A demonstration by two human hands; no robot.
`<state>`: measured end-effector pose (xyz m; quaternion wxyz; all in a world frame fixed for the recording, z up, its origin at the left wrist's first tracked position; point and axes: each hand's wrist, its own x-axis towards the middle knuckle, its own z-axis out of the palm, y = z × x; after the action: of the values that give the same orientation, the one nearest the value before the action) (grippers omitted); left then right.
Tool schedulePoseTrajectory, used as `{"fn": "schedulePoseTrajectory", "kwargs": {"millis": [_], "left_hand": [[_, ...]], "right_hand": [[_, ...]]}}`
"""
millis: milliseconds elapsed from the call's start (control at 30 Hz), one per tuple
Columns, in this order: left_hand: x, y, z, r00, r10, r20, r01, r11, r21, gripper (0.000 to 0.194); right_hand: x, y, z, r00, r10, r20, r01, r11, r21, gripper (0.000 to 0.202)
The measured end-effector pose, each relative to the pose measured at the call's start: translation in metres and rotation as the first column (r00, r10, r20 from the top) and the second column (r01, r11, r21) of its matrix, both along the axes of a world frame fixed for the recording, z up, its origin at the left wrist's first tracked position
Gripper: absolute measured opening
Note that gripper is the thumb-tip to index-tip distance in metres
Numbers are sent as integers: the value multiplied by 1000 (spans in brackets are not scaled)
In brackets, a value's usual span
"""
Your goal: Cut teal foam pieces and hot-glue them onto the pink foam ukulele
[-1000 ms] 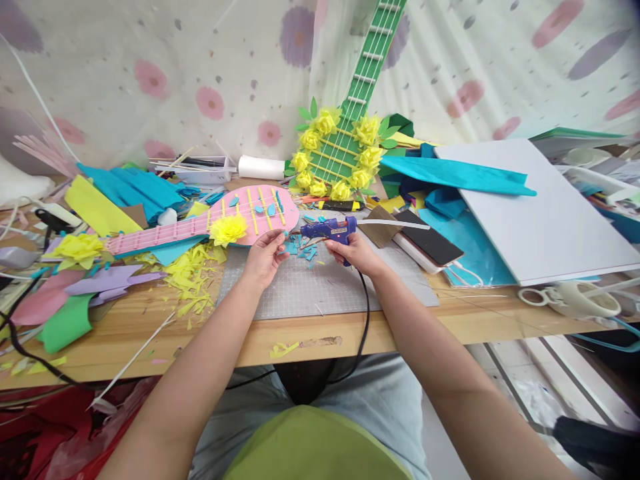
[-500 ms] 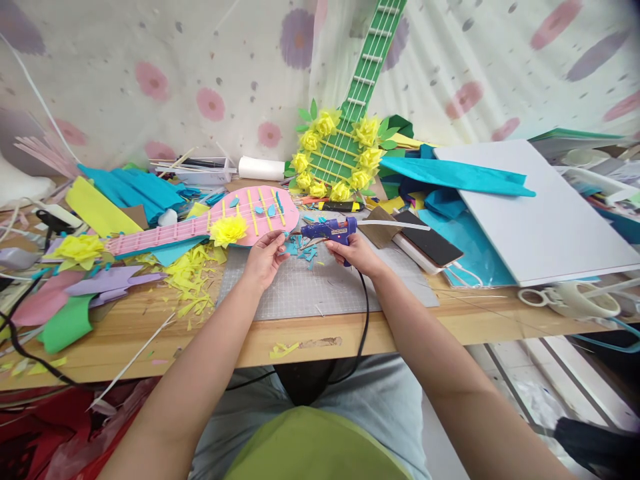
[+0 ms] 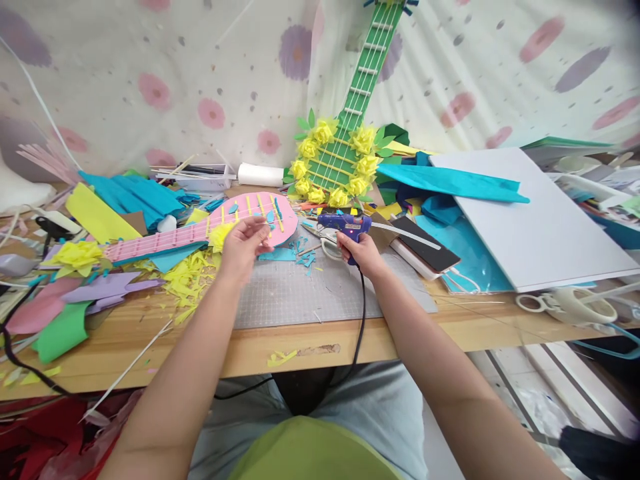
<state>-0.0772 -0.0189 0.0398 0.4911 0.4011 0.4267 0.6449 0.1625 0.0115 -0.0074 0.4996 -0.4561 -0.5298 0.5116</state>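
A blue hot glue gun (image 3: 345,225), with a white glue stick (image 3: 407,235) sticking out of its back, is gripped in my right hand (image 3: 363,252). Its nozzle points left, over the scissors (image 3: 330,245). My left hand (image 3: 243,248) hovers above the near edge of a pink paper guitar (image 3: 287,227), fingers bent together in a pinch; whatever they hold is hidden. The pink guitar lies flat, with yellow strips, small blue leaf shapes (image 3: 271,217) and a yellow paper flower (image 3: 219,237) partly covered by my left hand.
A green paper guitar (image 3: 361,93) ringed with yellow flowers leans against the curtain. Blue scraps (image 3: 304,259) lie on the grey cutting mat (image 3: 295,300). A phone (image 3: 425,241) and a white board (image 3: 530,233) sit to the right. The black cord (image 3: 364,313) hangs over the table edge.
My left hand has moved left and slightly up, over the pink guitar. The glue gun has shifted right in my right hand, uncovering the scissors. The view has tilted slightly.
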Motion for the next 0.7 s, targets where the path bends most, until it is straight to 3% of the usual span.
{"fn": "schedulePoseTrajectory", "kwargs": {"millis": [67, 133, 233, 333, 400, 467, 533, 700], "left_hand": [[-13, 4, 21, 962, 63, -265, -38, 994, 100, 34], [-25, 9, 41, 812, 62, -580, 33, 988, 151, 34], [-37, 20, 60, 384, 30, -923, 155, 983, 97, 31], [-41, 31, 61, -25, -13, -1000, 229, 973, -19, 29], [-40, 37, 57, -201, -3, -980, 275, 960, -59, 29], [-38, 40, 52, -297, 11, -955, 299, 951, -82, 31], [-34, 42, 47, -344, 9, -939, 297, 950, -99, 32], [-30, 42, 37, -367, 2, -930, 291, 950, -113, 36]], "right_hand": [[2, 3, 0, 995, -47, -88, 47, 999, -2, 48], [4, 6, 1, 980, -98, -174, 98, 995, -10, 49], [5, 7, 2, 959, -145, -244, 143, 989, -28, 49], [4, 8, 1, 957, -151, -248, 144, 989, -44, 50], [4, 8, 0, 958, -152, -245, 143, 988, -55, 51], [4, 9, -2, 959, -156, -238, 145, 987, -61, 52], [4, 10, -3, 959, -162, -233, 151, 987, -62, 52], [8, 14, -7, 955, -176, -241, 165, 984, -63, 50]]}}
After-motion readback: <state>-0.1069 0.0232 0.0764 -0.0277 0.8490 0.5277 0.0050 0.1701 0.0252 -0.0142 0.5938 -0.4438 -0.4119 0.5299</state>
